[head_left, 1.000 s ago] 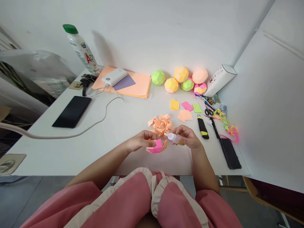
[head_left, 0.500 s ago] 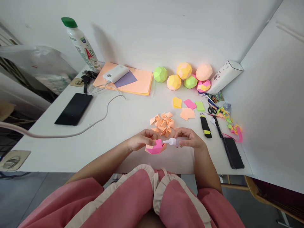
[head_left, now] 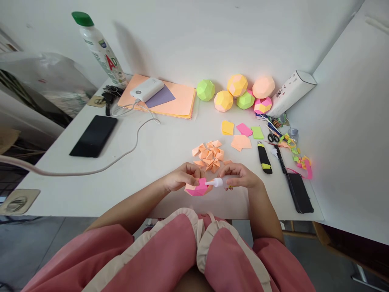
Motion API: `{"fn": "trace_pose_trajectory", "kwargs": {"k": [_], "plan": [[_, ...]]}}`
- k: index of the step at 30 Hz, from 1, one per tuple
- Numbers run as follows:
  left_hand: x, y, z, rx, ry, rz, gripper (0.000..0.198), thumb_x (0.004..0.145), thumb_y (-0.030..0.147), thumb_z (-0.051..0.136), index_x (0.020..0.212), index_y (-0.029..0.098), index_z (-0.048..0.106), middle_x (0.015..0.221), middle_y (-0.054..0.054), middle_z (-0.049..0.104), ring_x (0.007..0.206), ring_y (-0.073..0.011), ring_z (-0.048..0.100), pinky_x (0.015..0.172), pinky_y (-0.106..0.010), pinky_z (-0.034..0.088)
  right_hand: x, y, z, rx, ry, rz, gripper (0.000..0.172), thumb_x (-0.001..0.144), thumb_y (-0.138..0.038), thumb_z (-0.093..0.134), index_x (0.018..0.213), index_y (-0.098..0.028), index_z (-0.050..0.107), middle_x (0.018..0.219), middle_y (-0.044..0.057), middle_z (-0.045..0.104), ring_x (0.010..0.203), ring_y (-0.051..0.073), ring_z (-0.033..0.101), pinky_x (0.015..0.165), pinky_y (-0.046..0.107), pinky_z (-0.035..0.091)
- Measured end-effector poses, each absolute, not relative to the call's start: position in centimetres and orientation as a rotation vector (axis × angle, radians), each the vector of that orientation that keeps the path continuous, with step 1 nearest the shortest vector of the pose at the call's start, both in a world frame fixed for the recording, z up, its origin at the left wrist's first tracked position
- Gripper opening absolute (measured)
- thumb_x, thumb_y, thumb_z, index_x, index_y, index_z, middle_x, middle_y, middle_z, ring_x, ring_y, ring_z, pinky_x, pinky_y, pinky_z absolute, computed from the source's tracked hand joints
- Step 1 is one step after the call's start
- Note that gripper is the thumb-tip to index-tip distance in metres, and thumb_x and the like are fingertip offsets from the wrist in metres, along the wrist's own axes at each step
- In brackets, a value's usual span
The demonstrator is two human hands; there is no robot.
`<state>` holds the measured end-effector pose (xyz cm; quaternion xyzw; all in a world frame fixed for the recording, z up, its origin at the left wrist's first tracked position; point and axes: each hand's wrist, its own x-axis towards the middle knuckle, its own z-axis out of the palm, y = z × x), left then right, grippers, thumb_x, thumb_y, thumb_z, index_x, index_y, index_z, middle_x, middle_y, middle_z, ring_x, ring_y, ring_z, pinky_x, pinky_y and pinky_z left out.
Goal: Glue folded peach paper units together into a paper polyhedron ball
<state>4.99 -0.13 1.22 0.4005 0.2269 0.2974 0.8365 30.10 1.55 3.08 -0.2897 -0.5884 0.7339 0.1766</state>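
Note:
Near the table's front edge, my left hand [head_left: 182,177] grips a partly built paper ball [head_left: 197,190] of pink and peach folded pieces. My right hand [head_left: 241,177] is closed around a translucent glue bottle [head_left: 219,182] with a white nozzle. The nozzle points left, and its tip is at the pink paper, close to my left fingers; I cannot tell whether glue is coming out. Just beyond both hands lies a loose heap of folded peach paper pieces [head_left: 209,155].
Several finished paper balls [head_left: 237,85] stand along the wall. Flat paper squares [head_left: 241,142], a utility knife [head_left: 264,158], scissors [head_left: 273,138] and paper scraps [head_left: 293,146] lie to the right. A phone [head_left: 94,136], a cable [head_left: 121,155] and a power bank [head_left: 147,89] are on the left.
The glue bottle's nozzle has shifted slightly left, further over the pink paper. Both hands keep their hold. The camera view has moved a little.

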Motion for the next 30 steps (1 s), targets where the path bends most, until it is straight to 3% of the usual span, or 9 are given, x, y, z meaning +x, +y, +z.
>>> {"fn": "trace_pose_trajectory", "kwargs": {"k": [22, 30], "plan": [[5.00, -0.23, 0.93, 0.825, 0.502, 0.600, 0.015, 0.049, 0.013, 0.066, 0.043, 0.014, 0.053, 0.050, 0.000, 0.054, 0.049, -0.0103, 0.044, 0.045, -0.023, 0.031, 29.38, 1.46, 2.87, -0.793, -1.679, 1.998, 0.028, 0.075, -0.032, 0.072, 0.093, -0.014, 0.061, 0.082, 0.003, 0.063, 0.065, 0.012, 0.064, 0.057, 0.024, 0.054], [4.92, -0.19, 0.91, 0.817, 0.498, 0.575, 0.011, 0.049, 0.012, 0.065, 0.045, 0.014, 0.055, 0.049, 0.001, 0.053, 0.048, -0.0101, 0.044, 0.045, -0.023, 0.030, 29.32, 1.46, 3.01, -0.776, -1.770, 1.789, 0.024, 0.072, -0.028, 0.075, 0.090, -0.018, 0.062, 0.098, 0.007, 0.065, 0.094, 0.018, 0.061, 0.086, 0.036, 0.048]]}}
